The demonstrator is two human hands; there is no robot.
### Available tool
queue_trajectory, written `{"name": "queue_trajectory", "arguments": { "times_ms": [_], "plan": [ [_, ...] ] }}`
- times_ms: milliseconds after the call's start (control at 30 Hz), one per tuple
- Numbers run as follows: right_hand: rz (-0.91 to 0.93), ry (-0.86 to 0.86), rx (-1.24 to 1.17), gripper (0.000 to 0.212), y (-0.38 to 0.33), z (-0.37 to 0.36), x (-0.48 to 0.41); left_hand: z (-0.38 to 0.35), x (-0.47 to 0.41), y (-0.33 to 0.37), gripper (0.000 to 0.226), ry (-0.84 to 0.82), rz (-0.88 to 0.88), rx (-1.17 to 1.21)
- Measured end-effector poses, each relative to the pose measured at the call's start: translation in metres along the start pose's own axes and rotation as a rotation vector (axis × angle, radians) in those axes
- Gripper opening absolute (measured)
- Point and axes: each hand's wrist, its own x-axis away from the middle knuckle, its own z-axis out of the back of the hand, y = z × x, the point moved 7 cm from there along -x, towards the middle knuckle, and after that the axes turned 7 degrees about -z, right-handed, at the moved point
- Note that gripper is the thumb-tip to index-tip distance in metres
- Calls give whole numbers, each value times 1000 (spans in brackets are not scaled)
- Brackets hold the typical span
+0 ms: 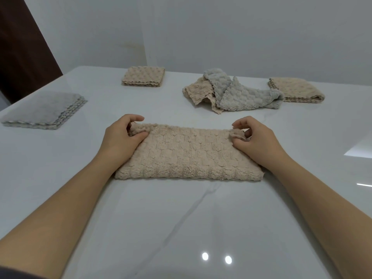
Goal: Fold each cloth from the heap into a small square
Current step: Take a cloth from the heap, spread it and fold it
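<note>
1. Three folded piles are already lying on the surface (181,218): a grey stack (42,109) at the left, a beige square (143,76) far in the middle, and a beige pile (296,90) at the far right.
2. The beige cloth (189,156) is lying near the middle, folded into a long band. The left hand (120,135) and right hand (255,139) are pinching its far corners, fingers curled on the fabric.
3. The heap (231,91), far and right of centre, is holding one grey and one beige cloth, so at least two more are waiting.
</note>
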Motion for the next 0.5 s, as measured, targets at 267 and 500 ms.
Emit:
{"name": "queue_trajectory", "arguments": {
  "times_ms": [267, 500],
  "plan": [
    [-91, -17, -352, 34, 9, 8, -4, 9, 1, 0, 21, 86, 3, 269],
    [-147, -59, -521, 7, 11, 12, -2, 21, 0, 3, 10, 187, -7, 380]
  ]
}}
